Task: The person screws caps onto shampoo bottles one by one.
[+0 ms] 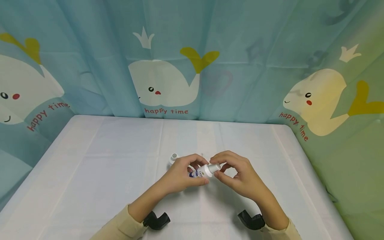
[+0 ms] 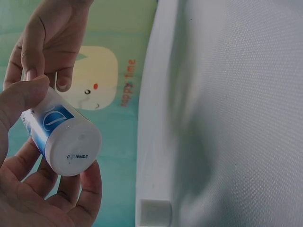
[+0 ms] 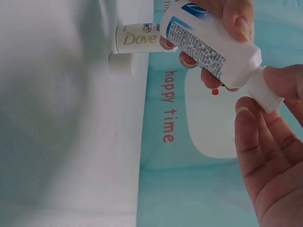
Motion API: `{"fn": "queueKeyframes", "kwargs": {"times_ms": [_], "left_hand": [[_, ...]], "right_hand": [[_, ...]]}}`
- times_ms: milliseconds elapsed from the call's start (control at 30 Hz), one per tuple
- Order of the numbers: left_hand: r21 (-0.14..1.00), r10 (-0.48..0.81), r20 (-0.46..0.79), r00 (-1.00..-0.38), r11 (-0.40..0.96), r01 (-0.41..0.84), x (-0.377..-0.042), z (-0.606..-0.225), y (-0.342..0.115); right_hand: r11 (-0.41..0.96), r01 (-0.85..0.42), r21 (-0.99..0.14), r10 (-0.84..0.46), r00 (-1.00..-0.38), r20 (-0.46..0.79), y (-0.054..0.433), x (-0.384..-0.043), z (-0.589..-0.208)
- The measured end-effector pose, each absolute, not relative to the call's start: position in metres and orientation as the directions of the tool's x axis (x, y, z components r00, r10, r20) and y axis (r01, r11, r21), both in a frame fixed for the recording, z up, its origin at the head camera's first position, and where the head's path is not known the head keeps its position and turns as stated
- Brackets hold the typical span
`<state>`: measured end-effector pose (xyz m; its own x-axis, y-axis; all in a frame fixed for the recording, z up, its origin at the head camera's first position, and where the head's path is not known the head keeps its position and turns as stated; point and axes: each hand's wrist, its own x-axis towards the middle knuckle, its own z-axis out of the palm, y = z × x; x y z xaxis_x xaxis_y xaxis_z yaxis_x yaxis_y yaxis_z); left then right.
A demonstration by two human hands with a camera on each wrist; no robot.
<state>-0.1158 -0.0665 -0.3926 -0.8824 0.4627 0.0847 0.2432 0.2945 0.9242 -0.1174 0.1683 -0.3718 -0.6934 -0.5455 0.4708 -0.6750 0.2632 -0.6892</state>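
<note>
My left hand [image 1: 182,173] grips a small white bottle [image 1: 201,171] with a blue label, held tilted above the table. Its flat base, printed with a date code, faces the left wrist camera. Thumb and fingertips of my right hand [image 1: 241,175] pinch the white cap [image 3: 266,92] at the bottle's neck. Behind my left hand stands a second white bottle [image 1: 174,156], its mouth uncovered. "Dove" is lettered on this standing bottle [image 3: 137,39] in the right wrist view, and a loose white cap [image 3: 121,65] sits beside it.
A white cloth covers the table [image 1: 120,173]. Along its back edge hangs a blue-green curtain [image 1: 240,66] printed with whales. Black wrist mounts [image 1: 157,221] stick out from both forearms near the front.
</note>
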Motion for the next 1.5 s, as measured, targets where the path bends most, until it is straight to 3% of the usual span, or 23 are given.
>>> {"fn": "queueKeyframes", "kwargs": {"times_ms": [1500], "left_hand": [[0.922, 0.466, 0.109, -0.878, 0.283, 0.265, -0.1178, -0.3941, -0.0681]], "right_hand": [[0.292, -0.686, -0.666, -0.545, -0.692, 0.473, 0.169, -0.1186, -0.3731]]}}
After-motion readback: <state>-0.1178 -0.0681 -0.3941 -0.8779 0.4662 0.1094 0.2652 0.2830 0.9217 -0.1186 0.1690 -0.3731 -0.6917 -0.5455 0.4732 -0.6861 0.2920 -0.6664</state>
